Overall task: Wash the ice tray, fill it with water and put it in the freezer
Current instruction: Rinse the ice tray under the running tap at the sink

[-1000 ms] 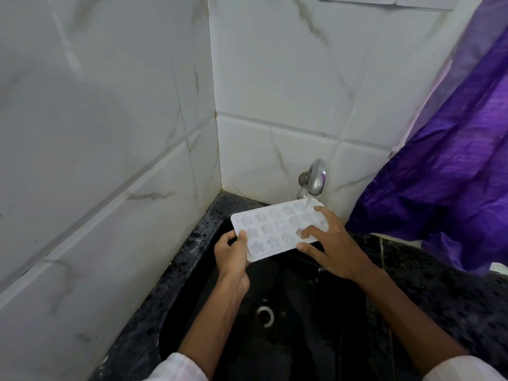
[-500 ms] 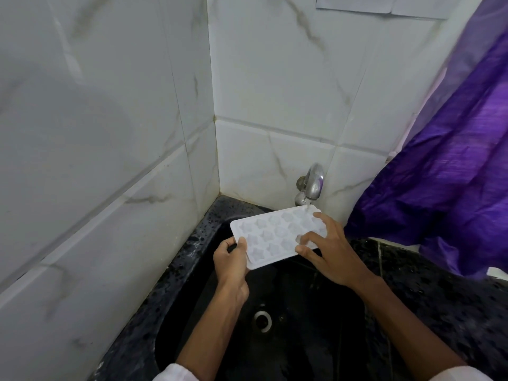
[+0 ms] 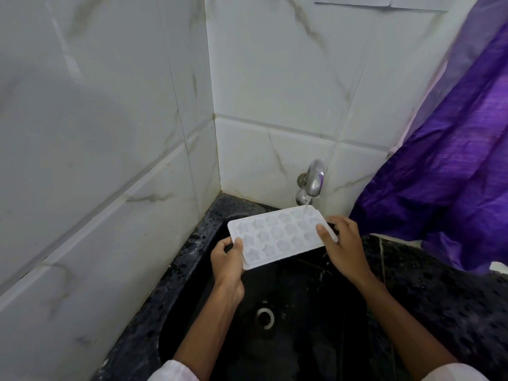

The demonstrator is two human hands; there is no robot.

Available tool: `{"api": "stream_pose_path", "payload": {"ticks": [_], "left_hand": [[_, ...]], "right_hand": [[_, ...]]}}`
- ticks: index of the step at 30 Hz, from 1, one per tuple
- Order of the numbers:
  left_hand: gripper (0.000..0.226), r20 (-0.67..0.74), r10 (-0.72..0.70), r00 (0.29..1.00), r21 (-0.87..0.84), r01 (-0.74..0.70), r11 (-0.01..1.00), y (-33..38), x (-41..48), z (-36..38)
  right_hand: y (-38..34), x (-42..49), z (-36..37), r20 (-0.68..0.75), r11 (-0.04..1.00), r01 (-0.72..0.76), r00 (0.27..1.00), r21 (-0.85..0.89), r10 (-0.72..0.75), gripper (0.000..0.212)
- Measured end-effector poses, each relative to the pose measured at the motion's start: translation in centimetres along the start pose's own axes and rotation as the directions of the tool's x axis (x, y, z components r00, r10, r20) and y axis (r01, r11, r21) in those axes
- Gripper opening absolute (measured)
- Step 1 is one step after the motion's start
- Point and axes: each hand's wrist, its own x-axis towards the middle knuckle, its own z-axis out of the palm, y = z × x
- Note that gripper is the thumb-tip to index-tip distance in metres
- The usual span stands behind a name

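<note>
Since half a second ago the right hand [image 3: 343,244] has shifted from resting across the tray's cups to gripping its far right end, thumb on the top face and fingers [image 3: 336,220] curled behind the rim, while the ice tray [image 3: 277,236] keeps its place under the tap [image 3: 314,181]. Water now runs in a thin stream from the spout onto the tray's far right corner. This white tray is held level above the black sink [image 3: 302,312], its three rows of star-shaped cups facing up. At the near left corner the left hand [image 3: 228,255] pinches the tray, thumb pressed on top and fingers [image 3: 220,244] closed beneath the edge. Both hands therefore grip the tray, one at each end. Below it the round drain [image 3: 265,316] sits in the sink bottom. A speckled black desk [image 3: 428,292] surrounds the sink and meets white marbled wall tiles [image 3: 110,133] at the left and back. Purple cloth [image 3: 453,174] hangs at the right, just above the desk. White sleeve cuffs [image 3: 171,371] show at the bottom edge. No brand, label or readable writing appears on the tray, the tap or the tiles.
</note>
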Motion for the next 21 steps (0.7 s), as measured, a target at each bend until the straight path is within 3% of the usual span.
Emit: {"api": "stream_pose_path", "payload": {"ticks": [3,5,17,21], "left_hand": [[0.018,0.021,-0.012,1.0,0.013,0.012,1.0,-0.2,0.3,-0.4],[0.018,0.04,-0.015,0.999,0.023,0.014,1.0,-0.3,0.5,-0.6],[0.013,0.114,0.054,0.992,0.149,-0.071,0.986,-0.1,1.7,-1.2],[0.01,0.071,0.094,0.993,0.227,-0.108,0.968,-0.3,2.4,-1.7]], "right_hand": [[0.3,0.9,-0.3,0.171,0.881,-0.301,0.952,0.364,0.254,0.037],[0.4,1.2,-0.4,0.273,0.764,-0.406,0.912,0.501,0.305,0.03],[1.6,2.0,0.0,0.245,0.763,-0.407,0.913,0.503,0.326,0.026],[2.2,1.8,0.3,0.253,0.802,-0.398,0.915,0.446,0.314,0.019]]}}
